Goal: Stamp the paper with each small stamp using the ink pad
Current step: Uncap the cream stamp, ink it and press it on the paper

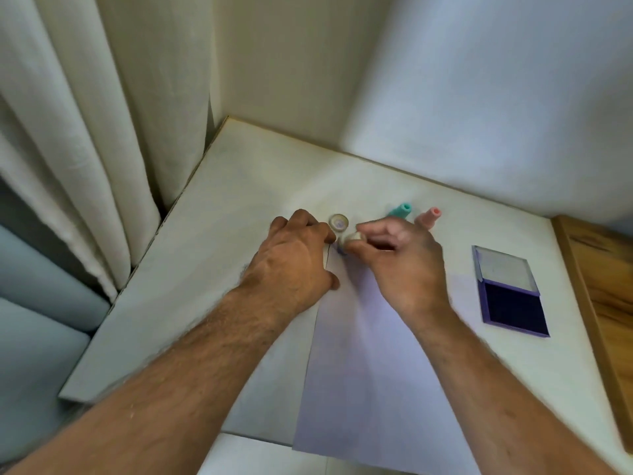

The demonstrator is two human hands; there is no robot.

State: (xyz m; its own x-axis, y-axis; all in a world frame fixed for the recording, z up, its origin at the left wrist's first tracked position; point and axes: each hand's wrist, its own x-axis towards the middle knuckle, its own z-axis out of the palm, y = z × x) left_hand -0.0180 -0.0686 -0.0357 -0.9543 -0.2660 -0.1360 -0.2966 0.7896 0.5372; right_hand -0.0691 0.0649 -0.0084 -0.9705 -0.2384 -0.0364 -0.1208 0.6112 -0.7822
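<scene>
**Right hand on a stamp at the paper's far corner**

Table (219, 207) is white, set in a wall corner. Paper (370, 365) lies lengthwise in front of the person. Ink pad (510, 299) is open, right of the paper. Left hand (294, 265) rests palm-down on the paper's left edge, fingers curled, gripping nothing visible. Right hand (404, 265) pinches a white stamp (351, 238), blurred, at the sheet's far-left corner. Teal stamp (400, 210) and pink stamp (429, 216) lie beyond the paper; a round cap (338, 222) sits just beside the left fingertips.

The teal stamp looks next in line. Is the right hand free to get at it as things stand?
Probably not right away: the right hand is pinching a cream stamp against the paper. The teal stamp lies just beyond its fingers with nothing between, so once that stamp is set down, the way looks open.
</scene>
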